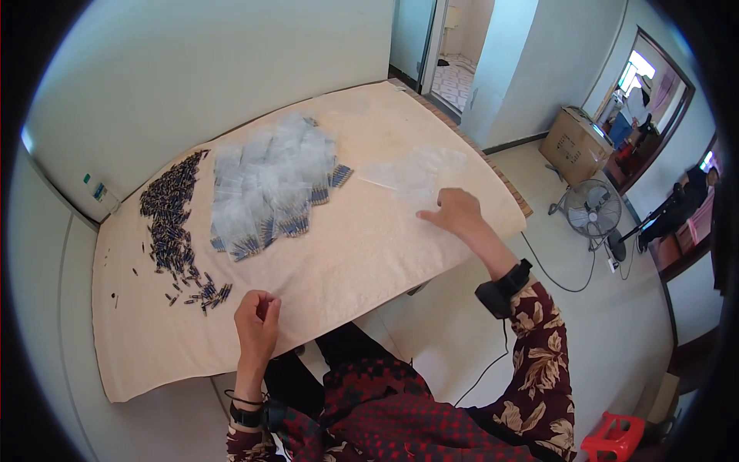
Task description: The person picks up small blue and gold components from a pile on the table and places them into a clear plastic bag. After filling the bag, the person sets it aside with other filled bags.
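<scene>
My left hand (258, 323) is over the near edge of the cloth, its fingers curled together. Whether anything is pinched in them is too small to make out. Just beyond it is a loose scatter of small dark pieces with brass-coloured parts (208, 294), trailing from a larger heap (171, 202). My right hand (459, 213) is over the right side of the table, thumb spread away from bent fingers, with nothing visible in it. Thin clear plastic bags (416, 171) lie flat just beyond that hand. Between the hands, farther back, filled clear bags (269, 185) overlap in a pile.
A beige cloth (362, 254) covers the table, which stands against the wall. A bottle (100, 191) is at the far left corner. On the floor to the right are a fan (591, 209), a cardboard box (576, 145) and a red stool (613, 437). A cable (493, 366) hangs from my right wrist.
</scene>
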